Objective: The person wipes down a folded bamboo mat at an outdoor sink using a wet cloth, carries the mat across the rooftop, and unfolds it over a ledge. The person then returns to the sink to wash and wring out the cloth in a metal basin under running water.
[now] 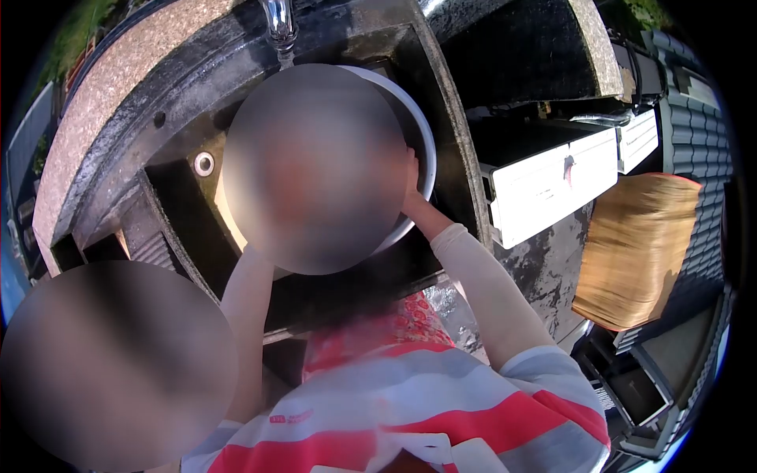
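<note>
Monitoring the head feed from afar, I have a white-rimmed basin [428,134] in view, sitting in a dark stone sink [464,130]. A metal faucet [281,24] stands at the far side of the basin, its spout end close to the basin's far edge. A round blurred patch covers most of the basin, so I cannot tell what lies inside.

At the near right of the basin I see the right hand [412,193], bare, just inside the rim; its fingers run into the blur, and I cannot tell whether they grasp anything. The left hand is lost in that same blur; I follow only its sleeve [246,288] up to the basin's near left side, so I cannot say whether that one is clenched or released.

Left of the basin I make out a ring-shaped fitting [204,164] in the sink and, farther out, a speckled worktop [142,55] curving round. Right of the basin, beyond the sink wall, are a white-fronted box [544,197] and, past it, a glossy tan piece [639,252]. Nearer to me than the basin is a red, grey and white striped top [434,386]. A second blurred patch hides the area at the basin's lower left.
</note>
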`<state>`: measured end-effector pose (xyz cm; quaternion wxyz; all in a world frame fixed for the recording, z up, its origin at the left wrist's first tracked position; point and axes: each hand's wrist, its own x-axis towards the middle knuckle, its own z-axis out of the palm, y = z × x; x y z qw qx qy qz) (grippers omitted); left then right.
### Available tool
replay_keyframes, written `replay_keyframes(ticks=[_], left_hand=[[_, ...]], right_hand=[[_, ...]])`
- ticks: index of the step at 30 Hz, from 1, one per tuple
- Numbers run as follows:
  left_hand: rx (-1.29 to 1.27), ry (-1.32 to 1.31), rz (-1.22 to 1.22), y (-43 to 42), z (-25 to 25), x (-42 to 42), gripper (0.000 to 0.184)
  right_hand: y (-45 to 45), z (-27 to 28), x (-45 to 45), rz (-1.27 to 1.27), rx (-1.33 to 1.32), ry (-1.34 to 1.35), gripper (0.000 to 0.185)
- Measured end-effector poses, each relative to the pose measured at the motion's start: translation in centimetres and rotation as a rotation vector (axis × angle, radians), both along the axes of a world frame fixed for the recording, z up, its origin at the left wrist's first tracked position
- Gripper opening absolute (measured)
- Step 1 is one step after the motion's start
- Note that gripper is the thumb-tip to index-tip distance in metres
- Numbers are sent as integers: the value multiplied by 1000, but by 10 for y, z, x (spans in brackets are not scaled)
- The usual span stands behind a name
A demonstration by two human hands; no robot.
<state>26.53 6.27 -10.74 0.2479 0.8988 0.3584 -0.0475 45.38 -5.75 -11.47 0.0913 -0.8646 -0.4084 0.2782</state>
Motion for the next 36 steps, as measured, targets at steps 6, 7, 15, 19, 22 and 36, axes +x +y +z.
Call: replay_keyframes(ticks=[6, 7, 15, 19, 22, 36], left_hand=[[-37, -22, -451, -96, -5, -22, 46], [-123, -37, -433, -107, -5, -22, 43], [-222, 5, -139, -108, -2, -33, 32], [-628, -137, 7, -115, -23, -42, 34], [-253, -396, 642, -90, -24, -55, 44], [-1609, -1311, 1064, -25, 17, -57, 68]], right_hand=[[-13, -45, 35, -41, 350, 46, 53], [1, -38, 30, -66, 361, 18, 52], [103, -8, -12, 56, 127, 57, 48], [81, -13, 47, 100, 238, -55, 67], [54, -1, 13, -20, 301, -123, 80], [62, 128, -167, -45, 654, 455, 27]])
